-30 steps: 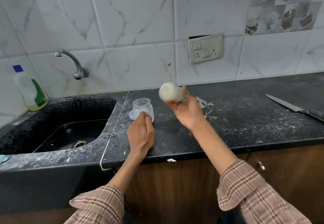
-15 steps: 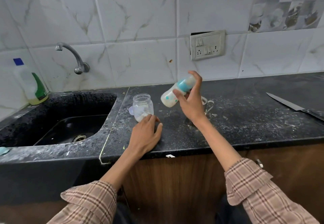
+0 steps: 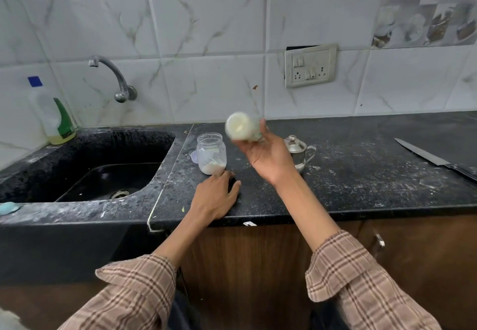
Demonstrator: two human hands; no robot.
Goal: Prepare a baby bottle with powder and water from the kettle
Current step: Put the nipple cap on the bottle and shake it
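Observation:
My right hand [image 3: 268, 158] grips the baby bottle [image 3: 241, 129] above the counter. The bottle is blurred, tipped with its pale base toward me, and holds milky liquid. A clear glass jar [image 3: 211, 152] with a little powder at the bottom stands open on the black counter [image 3: 348, 182], left of the bottle. My left hand [image 3: 215, 196] lies flat on the counter just in front of the jar, fingers apart, holding nothing. A small steel kettle [image 3: 298, 152] with lid and handle stands right behind my right hand, partly hidden by it.
A black sink [image 3: 98, 174] with a wall tap [image 3: 113, 79] lies to the left, a dish-soap bottle [image 3: 55, 115] at its back corner. A long knife [image 3: 436, 160] rests at the counter's right. A lilac lid [image 3: 194, 157] peeks from behind the jar. Spilled powder dusts the counter.
The bottle in my right hand has swung from tilted cap-up to base toward me, as it was a second ago. My left hand has stayed on the counter by the jar.

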